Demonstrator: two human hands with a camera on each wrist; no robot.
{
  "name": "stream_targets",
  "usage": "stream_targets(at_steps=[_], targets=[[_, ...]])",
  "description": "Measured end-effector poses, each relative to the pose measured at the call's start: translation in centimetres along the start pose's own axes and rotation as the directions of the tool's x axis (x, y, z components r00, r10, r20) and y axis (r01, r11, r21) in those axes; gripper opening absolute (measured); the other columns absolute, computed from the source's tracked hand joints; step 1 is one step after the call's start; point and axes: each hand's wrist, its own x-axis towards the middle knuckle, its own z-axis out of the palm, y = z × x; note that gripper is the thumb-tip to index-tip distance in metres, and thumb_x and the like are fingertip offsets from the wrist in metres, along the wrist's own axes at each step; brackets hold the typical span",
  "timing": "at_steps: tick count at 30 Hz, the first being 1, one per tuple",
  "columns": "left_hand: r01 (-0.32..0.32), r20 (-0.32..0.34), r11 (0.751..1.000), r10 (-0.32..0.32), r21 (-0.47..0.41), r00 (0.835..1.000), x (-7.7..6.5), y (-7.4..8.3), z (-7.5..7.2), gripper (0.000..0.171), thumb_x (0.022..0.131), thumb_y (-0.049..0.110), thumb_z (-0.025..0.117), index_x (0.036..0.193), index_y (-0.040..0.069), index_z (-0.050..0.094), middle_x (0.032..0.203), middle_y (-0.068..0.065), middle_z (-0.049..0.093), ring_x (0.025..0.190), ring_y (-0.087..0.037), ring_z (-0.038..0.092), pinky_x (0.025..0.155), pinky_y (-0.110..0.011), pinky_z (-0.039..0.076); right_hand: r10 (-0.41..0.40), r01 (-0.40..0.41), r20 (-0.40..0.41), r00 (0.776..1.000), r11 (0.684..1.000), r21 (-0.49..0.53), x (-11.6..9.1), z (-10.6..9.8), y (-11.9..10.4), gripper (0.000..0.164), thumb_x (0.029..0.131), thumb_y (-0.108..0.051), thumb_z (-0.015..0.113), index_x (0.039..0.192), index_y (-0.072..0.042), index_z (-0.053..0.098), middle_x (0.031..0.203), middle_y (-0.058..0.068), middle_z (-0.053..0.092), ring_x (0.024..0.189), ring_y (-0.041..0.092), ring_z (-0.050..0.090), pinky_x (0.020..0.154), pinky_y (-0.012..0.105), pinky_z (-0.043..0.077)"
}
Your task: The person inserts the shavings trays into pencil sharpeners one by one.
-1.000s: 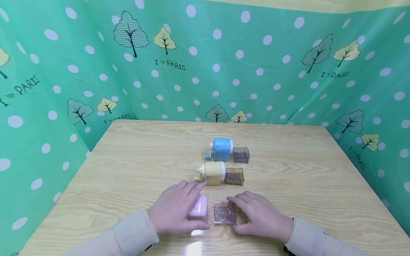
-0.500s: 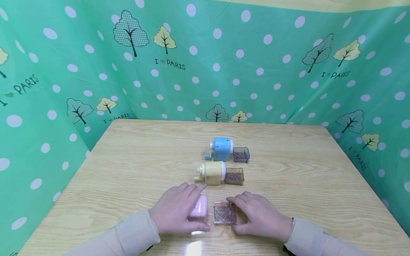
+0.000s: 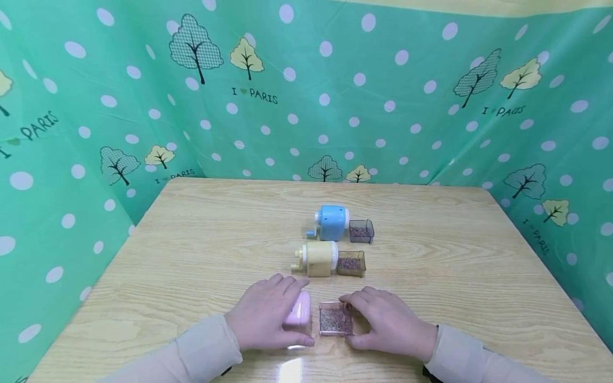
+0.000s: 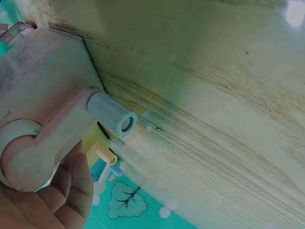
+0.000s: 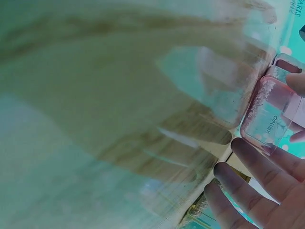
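My left hand (image 3: 265, 315) grips a pink crank pencil sharpener (image 3: 299, 313) from its left side, fingers over the far side and thumb on the near side. Much of the sharpener is hidden under the hand. In the left wrist view its crank handle (image 4: 112, 114) sticks out. Just right of it, a gap apart, lies the clear pink shavings drawer (image 3: 335, 319), open side up with shavings inside. My right hand (image 3: 390, 322) holds the drawer's right end between thumb and fingertips. The drawer (image 5: 267, 114) also shows in the right wrist view, beside the fingers (image 5: 257, 167).
Behind the hands stands a yellow crank sharpener (image 3: 319, 259) with its shavings-filled drawer (image 3: 351, 264) at its right. Farther back is a blue one (image 3: 332, 223) with a grey drawer (image 3: 361, 232). A polka-dot curtain (image 3: 297, 127) surrounds the wooden table (image 3: 431, 239).
The left hand and sleeve have shifted very slightly to the right. The right hand, the drawer and the sharpeners stay practically where they were.
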Motion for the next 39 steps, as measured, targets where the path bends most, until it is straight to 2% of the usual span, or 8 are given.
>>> stream_targets(at_steps=[7,13,18,28,39], targets=[[0.001,0.005,1.000,-0.001,0.000,1.000,0.1,0.0,0.1,0.096,0.074,0.082,0.051,0.132,0.006,0.060,0.117,-0.005,0.067,0.094,-0.018,0.059,0.074,-0.035,0.055,-0.013,0.013,-0.006,1.000,1.000,0.007,0.3,0.0,0.0,0.067,0.077,-0.053,0.074,0.126,-0.008,0.067,0.109,0.000,0.070,0.095,0.016,0.064,0.083,0.040,0.056],[-0.019,-0.001,1.000,0.019,0.020,1.000,0.2,0.0,0.1,0.077,0.073,0.068,0.068,0.122,0.009,0.062,0.104,0.000,0.064,0.084,-0.012,0.052,0.068,-0.028,0.052,-0.029,0.029,-0.016,0.999,1.000,0.002,0.6,-0.1,-0.2,0.067,0.077,-0.052,0.074,0.126,-0.007,0.067,0.109,0.000,0.071,0.096,0.017,0.064,0.084,0.041,0.056],[-0.008,-0.023,1.000,0.008,0.004,1.000,0.2,0.1,0.3,0.067,0.073,0.060,0.073,0.115,0.010,0.063,0.097,0.003,0.061,0.079,-0.010,0.048,0.062,-0.025,0.048,-0.032,0.032,-0.008,0.999,0.999,0.012,0.7,-0.2,-0.4,0.066,0.076,-0.051,0.074,0.125,-0.008,0.068,0.109,-0.001,0.071,0.096,0.016,0.064,0.084,0.041,0.056],[-0.007,-0.048,1.000,0.008,0.011,0.999,0.1,0.1,0.5,0.062,0.071,0.057,0.077,0.111,0.011,0.063,0.095,0.003,0.060,0.078,-0.009,0.047,0.060,-0.024,0.047,-0.045,0.044,0.011,0.999,0.998,0.038,1.1,0.2,-0.5,0.064,0.076,-0.052,0.075,0.123,-0.010,0.069,0.107,-0.004,0.071,0.093,0.011,0.062,0.083,0.038,0.055],[-0.005,-0.057,1.000,0.006,0.006,0.998,0.1,0.2,0.6,0.063,0.069,0.056,0.078,0.110,0.011,0.063,0.095,0.003,0.061,0.078,-0.009,0.047,0.060,-0.024,0.047,-0.045,0.045,0.017,0.999,0.998,0.035,1.5,0.4,-0.8,0.064,0.076,-0.051,0.074,0.124,-0.009,0.069,0.110,-0.002,0.072,0.097,0.015,0.064,0.087,0.041,0.055]])
